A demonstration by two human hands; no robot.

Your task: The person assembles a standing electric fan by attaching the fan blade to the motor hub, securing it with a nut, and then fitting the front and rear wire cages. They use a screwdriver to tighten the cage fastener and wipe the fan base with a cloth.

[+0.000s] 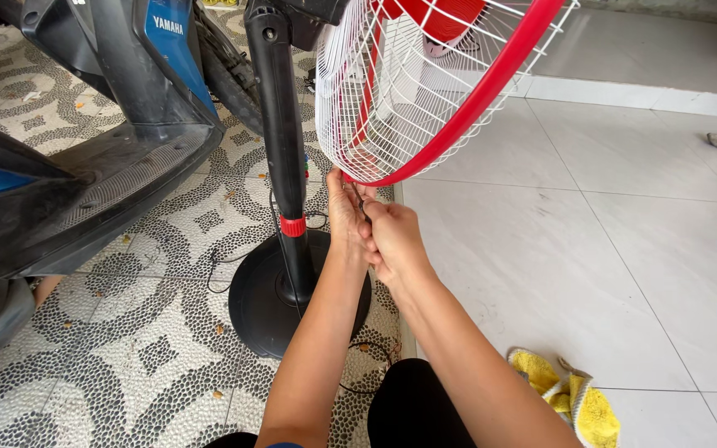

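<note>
Head view: blue scooter (85, 124) parked left on the pebble-mosaic floor (151, 332), clear of the work. Pedestal fan (288, 166) stands beside it on its round black base (271, 290), head tilted so the white grille (400, 91) with red rim (491, 83) drops its lowest point within arm's reach. Both hands meet there. Left hand (344, 217) braces the rim bottom, fingers up against it. Right hand (392, 236) is closed, pinching something small at the rim clasp; can't tell what. Yellow cloth (570, 398) lies on the tiles, lower right.

Single head-worn view, looking steeply down and forward, close over the hands (371, 228), floor filling the frame
</note>
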